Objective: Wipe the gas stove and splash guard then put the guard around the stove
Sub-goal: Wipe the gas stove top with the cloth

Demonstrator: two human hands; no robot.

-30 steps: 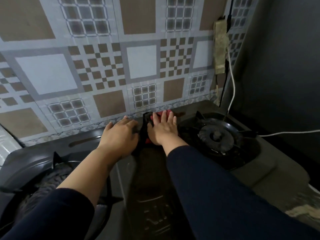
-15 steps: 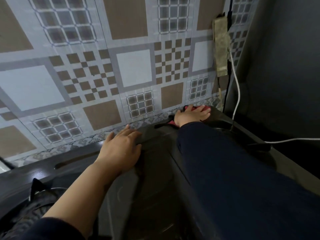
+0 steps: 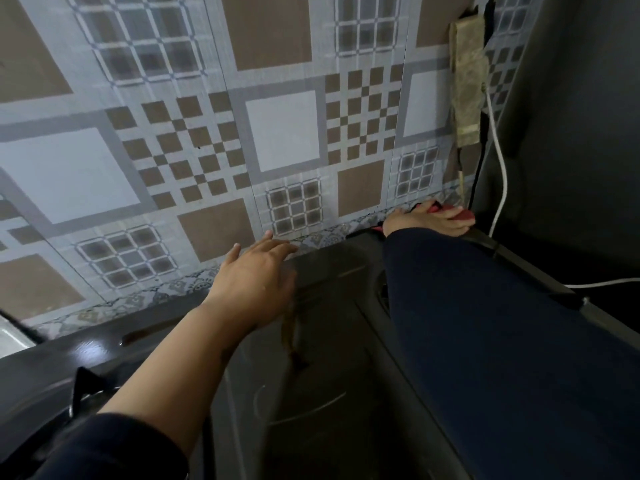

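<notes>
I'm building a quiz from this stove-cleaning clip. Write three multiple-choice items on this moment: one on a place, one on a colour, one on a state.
1. Where is the right hand?
A. At the stove's far right corner, by the wall
B. On the front left burner
C. Raised off the stove, near the top of the wall

2. What colour is the cloth under the right hand?
A. Green
B. Red
C. White

3. How is the left hand held?
A. Clenched in a fist
B. Pinching the white cable
C. Open and flat, fingers spread, holding nothing

Answers:
1. A, the hand lies at the back right end of the dark stove, below the patterned wall.
2. B, red fabric shows past the fingers.
3. C, the palm faces down over the stove's back edge; whether it presses on the surface cannot be told.
</notes>
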